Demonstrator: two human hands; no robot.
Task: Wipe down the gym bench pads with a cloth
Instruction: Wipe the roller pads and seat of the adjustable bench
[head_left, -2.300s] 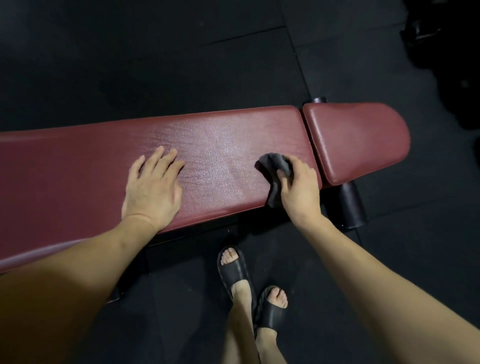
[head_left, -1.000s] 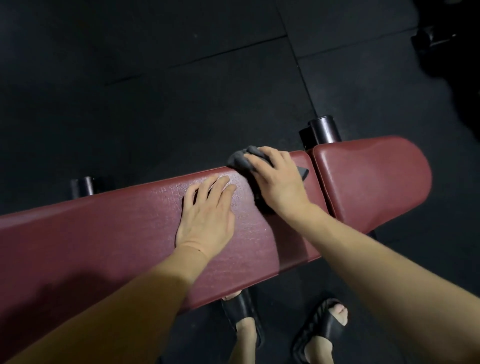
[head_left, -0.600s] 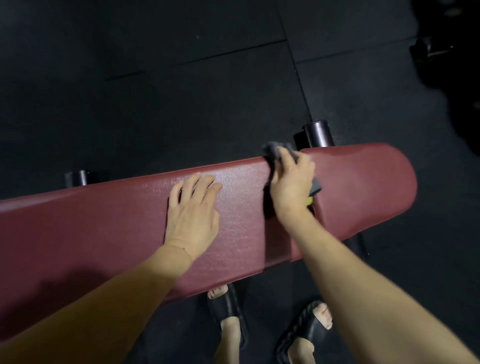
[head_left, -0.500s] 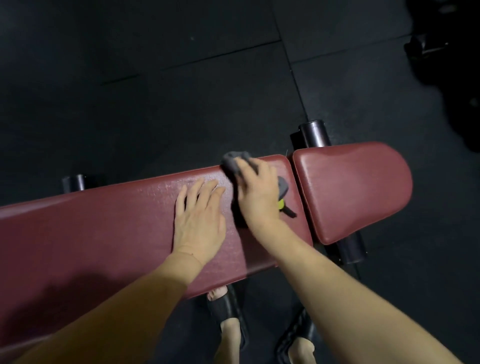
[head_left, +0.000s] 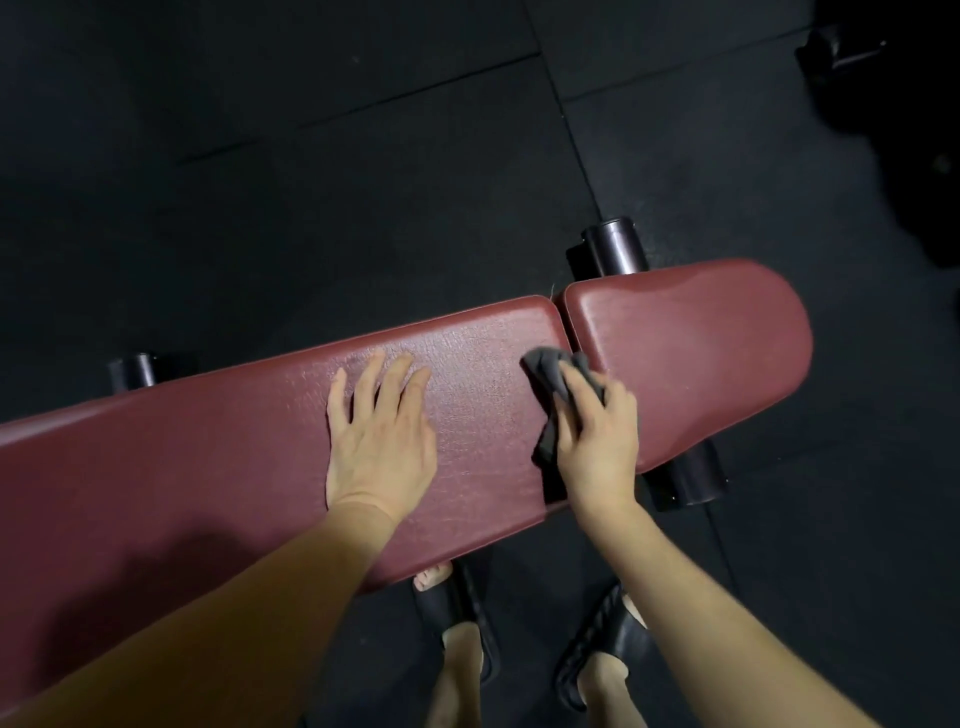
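Your worktop is the long maroon back pad (head_left: 218, 467), with the shorter seat pad (head_left: 691, 353) butted against its right end across a narrow seam, so I'd run each stroke the pad's full width and overlap into that seam. Your left hand (head_left: 382, 441) lies flat, fingers straight, grip released, bracing on the long pad; lean on it lightly. Your right hand (head_left: 597, 441) presses the bunched grey cloth (head_left: 545, 374) at the seam, fingers curled over it; flatten the cloth for fuller contact.
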